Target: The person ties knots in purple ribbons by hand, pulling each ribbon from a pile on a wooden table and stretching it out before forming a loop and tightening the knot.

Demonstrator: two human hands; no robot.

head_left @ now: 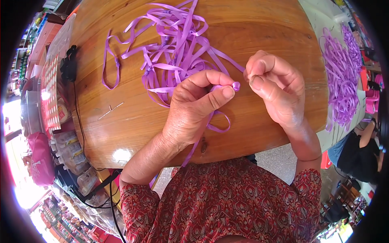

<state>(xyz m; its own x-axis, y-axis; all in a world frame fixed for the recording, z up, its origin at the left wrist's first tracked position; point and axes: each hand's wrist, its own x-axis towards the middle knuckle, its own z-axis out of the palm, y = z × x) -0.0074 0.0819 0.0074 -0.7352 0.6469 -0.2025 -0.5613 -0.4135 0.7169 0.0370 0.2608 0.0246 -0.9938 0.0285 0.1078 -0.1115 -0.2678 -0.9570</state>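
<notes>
My left hand [196, 99] is closed in a pinch, thumb against forefinger, over the wooden table. A small rolled or knotted bit of purple ribbon [236, 86] sticks out at its fingertips. From under this hand a ribbon loop [221, 123] hangs, and a tail runs down past the table edge. Close by on the right, my right hand [277, 85] is also pinched, its fingertips a small gap from the knot. A ribbon strand [227, 60] from the pile reaches its fingers, which hide the strand's end. Beyond my left hand lies the tangled ribbon pile [182, 44], with several small knots.
On the wooden table [267, 24] lie a thin wire-like piece [110, 110] and a black cable [75, 93]. More purple ribbon [342, 85] covers a pale surface at the right. Boxes and a pink pouch [40, 160] crowd the left. Another person [358, 152] is at the right.
</notes>
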